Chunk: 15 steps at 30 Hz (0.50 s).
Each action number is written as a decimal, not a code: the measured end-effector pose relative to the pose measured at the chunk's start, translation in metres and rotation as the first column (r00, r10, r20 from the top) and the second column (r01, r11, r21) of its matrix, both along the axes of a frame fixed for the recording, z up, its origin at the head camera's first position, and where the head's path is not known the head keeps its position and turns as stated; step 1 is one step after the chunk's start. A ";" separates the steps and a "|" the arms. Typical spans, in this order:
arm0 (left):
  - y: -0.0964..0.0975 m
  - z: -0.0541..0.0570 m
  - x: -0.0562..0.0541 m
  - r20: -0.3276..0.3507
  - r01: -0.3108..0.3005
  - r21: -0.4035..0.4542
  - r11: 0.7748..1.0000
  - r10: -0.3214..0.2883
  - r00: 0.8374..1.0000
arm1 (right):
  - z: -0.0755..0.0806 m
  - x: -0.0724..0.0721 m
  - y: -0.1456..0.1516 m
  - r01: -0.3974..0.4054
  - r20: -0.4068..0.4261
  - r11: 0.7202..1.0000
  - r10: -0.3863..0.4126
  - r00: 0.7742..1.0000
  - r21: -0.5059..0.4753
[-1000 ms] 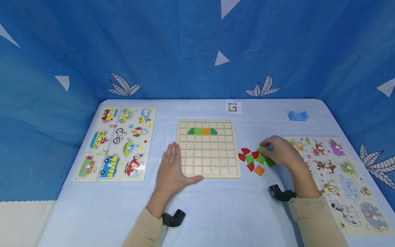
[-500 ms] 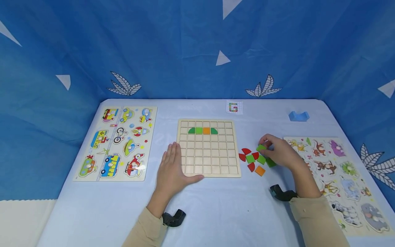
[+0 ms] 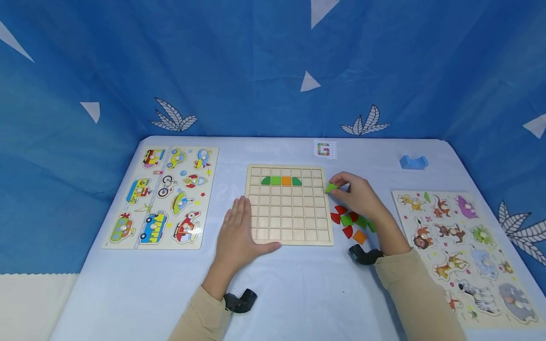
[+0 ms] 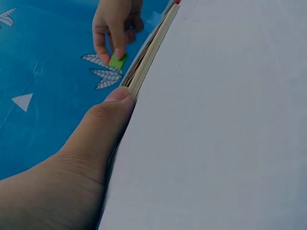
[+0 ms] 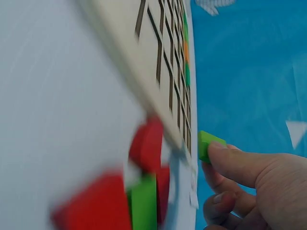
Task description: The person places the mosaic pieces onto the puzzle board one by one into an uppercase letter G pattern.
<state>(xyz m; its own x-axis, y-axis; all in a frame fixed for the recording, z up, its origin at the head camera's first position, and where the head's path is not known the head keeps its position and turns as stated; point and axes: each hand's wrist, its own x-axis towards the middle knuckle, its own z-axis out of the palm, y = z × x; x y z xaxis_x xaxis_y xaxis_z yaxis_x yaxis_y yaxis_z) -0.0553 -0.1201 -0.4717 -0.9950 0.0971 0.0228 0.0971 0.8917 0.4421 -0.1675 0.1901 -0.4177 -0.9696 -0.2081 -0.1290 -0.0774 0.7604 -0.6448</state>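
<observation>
My right hand (image 3: 358, 193) pinches a light green square tile (image 5: 207, 143) between thumb and fingers, at the right edge of the wooden grid board (image 3: 286, 216). My left hand (image 3: 237, 232) lies with straight fingers along the board's left side, its thumb (image 4: 115, 98) against the front edge. In the board's second row sit a dark green quarter-round tile (image 3: 266, 181), a light green square (image 3: 276, 180), an orange square (image 3: 286, 181) and another dark green quarter-round (image 3: 296, 181). Right of the board lie red quarter-round tiles (image 3: 348, 231), green squares (image 3: 361, 222) and an orange square tile (image 3: 359, 236), partly beneath the right wrist.
A vehicle puzzle board (image 3: 159, 199) lies at the left, an animal puzzle board (image 3: 465, 255) at the right. Behind the grid board is a small pattern card (image 3: 325, 149). A blue notched block (image 3: 414, 162) stands at the back right, before the blue curtain.
My right hand has lifted a light green square tile from the pile and carried it left and away from me to the board's right edge. The left hand has stayed put.
</observation>
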 end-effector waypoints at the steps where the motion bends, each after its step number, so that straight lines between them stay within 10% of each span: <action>1: 0.000 0.000 0.000 0.000 -0.001 -0.003 1.000 0.001 1.000 | 0.000 -0.002 -0.007 -0.007 -0.001 1.000 0.007 1.000 -0.010; 15: 0.000 -0.002 -0.001 0.005 -0.005 -0.041 0.999 0.005 1.000 | -0.010 -0.012 -0.108 -0.161 -0.027 0.976 0.158 0.987 -0.150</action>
